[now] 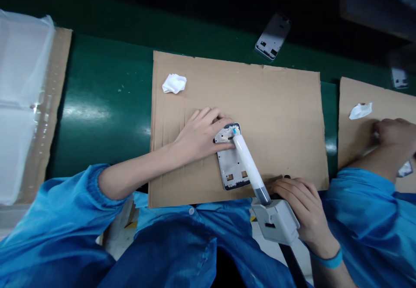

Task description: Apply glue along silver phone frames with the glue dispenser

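A metal phone frame (231,166) lies on the cardboard sheet (279,106) in front of me. My left hand (203,134) grips its upper part from the left, with thumb and fingers apart around the edges. In my right hand (302,205), fingers curl around a dispensing gun (276,221) with a light grey body. Its long white tube (248,160) slants up to the left and ends in a small blue tip (234,131) over the frame's upper end. Whether the tip touches the metal, I cannot tell. The gun's grip is mostly hidden.
A crumpled white wipe (174,83) lies at the cardboard's upper left. Beyond the far edge, another phone frame (273,36) rests on the green table (94,101). Clear plastic trays (19,80) stand at left. On the right, a co-worker's hand (394,136) works over another cardboard sheet.
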`<state>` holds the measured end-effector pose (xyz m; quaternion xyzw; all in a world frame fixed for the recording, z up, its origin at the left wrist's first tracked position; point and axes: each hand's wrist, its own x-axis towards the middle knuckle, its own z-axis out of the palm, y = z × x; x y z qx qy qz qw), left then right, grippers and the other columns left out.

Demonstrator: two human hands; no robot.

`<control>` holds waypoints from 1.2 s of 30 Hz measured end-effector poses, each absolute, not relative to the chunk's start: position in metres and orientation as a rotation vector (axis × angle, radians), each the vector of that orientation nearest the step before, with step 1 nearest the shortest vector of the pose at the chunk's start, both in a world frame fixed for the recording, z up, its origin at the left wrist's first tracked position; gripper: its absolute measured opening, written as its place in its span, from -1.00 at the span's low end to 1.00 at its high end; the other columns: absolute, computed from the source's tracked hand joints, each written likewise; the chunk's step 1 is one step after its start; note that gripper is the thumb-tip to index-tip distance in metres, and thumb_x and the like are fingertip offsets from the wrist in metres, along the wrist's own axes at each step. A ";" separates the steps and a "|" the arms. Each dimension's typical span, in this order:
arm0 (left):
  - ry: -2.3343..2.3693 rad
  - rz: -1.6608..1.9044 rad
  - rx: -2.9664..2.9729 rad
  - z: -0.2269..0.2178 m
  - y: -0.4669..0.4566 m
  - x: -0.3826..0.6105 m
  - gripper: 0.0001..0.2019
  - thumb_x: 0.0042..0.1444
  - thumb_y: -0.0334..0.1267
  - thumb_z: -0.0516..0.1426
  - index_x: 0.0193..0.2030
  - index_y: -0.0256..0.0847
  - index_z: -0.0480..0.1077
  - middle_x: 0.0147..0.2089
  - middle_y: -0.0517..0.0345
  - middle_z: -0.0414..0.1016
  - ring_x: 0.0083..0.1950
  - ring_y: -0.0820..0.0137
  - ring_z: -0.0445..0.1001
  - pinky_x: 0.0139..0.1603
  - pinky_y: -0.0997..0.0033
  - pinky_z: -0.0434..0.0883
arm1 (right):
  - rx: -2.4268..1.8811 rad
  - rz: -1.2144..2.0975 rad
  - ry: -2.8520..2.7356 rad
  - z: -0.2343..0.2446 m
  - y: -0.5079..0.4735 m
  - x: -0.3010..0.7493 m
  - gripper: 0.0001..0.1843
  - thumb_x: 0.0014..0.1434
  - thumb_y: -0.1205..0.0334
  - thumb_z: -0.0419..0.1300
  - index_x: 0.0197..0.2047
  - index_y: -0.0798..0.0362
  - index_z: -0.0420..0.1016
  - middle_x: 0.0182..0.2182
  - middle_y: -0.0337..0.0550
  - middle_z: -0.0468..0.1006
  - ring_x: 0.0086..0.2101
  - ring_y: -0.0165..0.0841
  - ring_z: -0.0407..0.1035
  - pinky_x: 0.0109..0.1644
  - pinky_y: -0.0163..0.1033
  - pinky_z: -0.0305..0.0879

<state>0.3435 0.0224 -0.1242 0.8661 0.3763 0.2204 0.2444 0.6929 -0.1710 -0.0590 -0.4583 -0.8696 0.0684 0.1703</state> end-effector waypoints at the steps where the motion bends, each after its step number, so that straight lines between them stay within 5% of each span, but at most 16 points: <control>1: 1.029 0.599 2.364 -0.124 0.022 0.343 -0.46 0.57 0.20 0.40 0.45 -0.09 0.64 0.30 -0.08 0.64 0.27 0.03 0.55 0.38 0.02 0.47 | -1.294 0.190 -2.474 -0.059 -0.171 0.693 -0.60 0.49 0.31 0.19 0.30 -0.02 0.65 0.09 -0.01 0.80 0.11 -0.13 0.72 0.24 0.05 0.57; 22: 1.012 0.652 2.359 -0.128 0.022 0.344 -0.46 0.58 0.21 0.39 0.47 -0.08 0.65 0.30 -0.09 0.65 0.26 0.03 0.56 0.35 0.04 0.45 | -1.318 0.211 -2.462 -0.060 -0.170 0.692 -0.69 0.56 0.29 0.19 0.26 -0.01 0.63 0.07 -0.01 0.78 0.08 -0.11 0.72 0.25 0.11 0.56; 36: 1.031 0.638 2.371 -0.126 0.021 0.344 -0.48 0.59 0.20 0.39 0.47 -0.04 0.64 0.30 -0.07 0.67 0.25 0.03 0.58 0.31 0.06 0.46 | -1.271 0.270 -2.456 -0.061 -0.162 0.686 -0.89 0.55 0.35 0.21 0.08 0.05 0.53 -0.16 -0.08 0.69 -0.17 -0.25 0.60 -0.01 -0.05 0.48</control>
